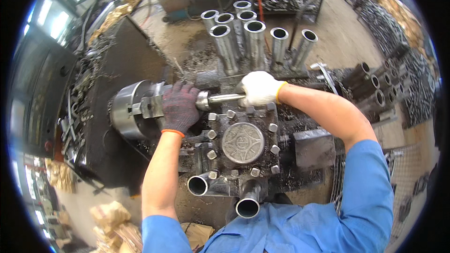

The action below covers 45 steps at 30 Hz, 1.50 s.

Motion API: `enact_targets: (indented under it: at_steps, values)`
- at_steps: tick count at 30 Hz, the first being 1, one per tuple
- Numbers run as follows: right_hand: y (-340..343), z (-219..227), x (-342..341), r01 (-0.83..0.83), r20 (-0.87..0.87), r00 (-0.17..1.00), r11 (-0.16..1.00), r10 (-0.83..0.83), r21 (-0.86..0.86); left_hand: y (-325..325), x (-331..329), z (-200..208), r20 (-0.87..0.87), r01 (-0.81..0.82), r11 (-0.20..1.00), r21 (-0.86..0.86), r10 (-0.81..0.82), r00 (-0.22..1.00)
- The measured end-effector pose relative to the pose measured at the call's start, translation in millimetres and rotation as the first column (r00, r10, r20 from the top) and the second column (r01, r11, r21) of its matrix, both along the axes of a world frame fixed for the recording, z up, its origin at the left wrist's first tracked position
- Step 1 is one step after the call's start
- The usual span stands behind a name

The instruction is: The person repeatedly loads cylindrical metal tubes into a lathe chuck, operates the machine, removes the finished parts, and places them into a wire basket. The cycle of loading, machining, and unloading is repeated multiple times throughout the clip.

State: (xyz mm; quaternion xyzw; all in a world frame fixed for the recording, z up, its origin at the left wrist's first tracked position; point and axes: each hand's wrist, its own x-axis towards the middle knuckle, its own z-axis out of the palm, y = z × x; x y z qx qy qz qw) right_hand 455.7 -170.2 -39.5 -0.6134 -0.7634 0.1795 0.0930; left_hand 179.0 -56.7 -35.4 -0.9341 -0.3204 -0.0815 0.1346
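Observation:
My left hand [180,107], in a dark glove with an orange cuff, is wrapped over a part beside the jaws of the lathe chuck [129,109]. The glove hides most of that part. In a white glove with a yellow cuff, my right hand [261,89] grips a steel rod [226,98]. The rod's wider round head [203,100] points left, close to my left hand's fingers. Just nearer to me sits the square tool turret [243,143], with a round cap and several square-headed bolts around it.
Several shiny steel tubes [254,42] stand upright behind the turret. Darker tubes [375,82] lie at the right, near a steel caliper-like tool [326,77]. Two tube-shaped holders [247,207] stick out from the turret's near side. Metal chips cover the lathe's dark housing [119,61].

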Motion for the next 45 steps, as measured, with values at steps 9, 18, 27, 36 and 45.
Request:
enact_targets:
  at_steps: [9, 18, 27, 36, 45]
  values:
    - [-163.3, 32.5, 153.3, 0.545, 0.697, 0.664, 0.814, -0.271, -0.203, -2.0, 4.6, 1.6, 0.003, 0.028, 0.998, 0.051, -0.028, 1.0]
    - [-203.0, -19.6, 132.0, 0.359, 0.883, 0.453, 0.881, 0.124, -0.308, -7.9, -103.6, 43.3, 0.159, 0.095, 0.973, 0.212, -0.131, 0.979]
    - [62.5, 75.9, -75.3, -0.004, 0.018, 1.0, 0.985, 0.007, -0.17, 58.1, -191.5, -6.7, 0.411, -0.212, 0.969, 0.126, 0.143, 0.9]
    - [116.8, 26.8, -106.9, -0.214, 0.044, 0.965, 0.878, 0.257, -0.428, 48.0, -185.1, 8.8, 0.491, -0.136, 0.978, 0.158, 0.042, 0.87]
    - [111.1, 18.5, -111.5, -0.127, -0.288, 0.958, 0.91, 0.009, -0.394, 44.0, -185.0, 4.5, 0.482, -0.179, 0.976, 0.126, 0.097, 0.871]
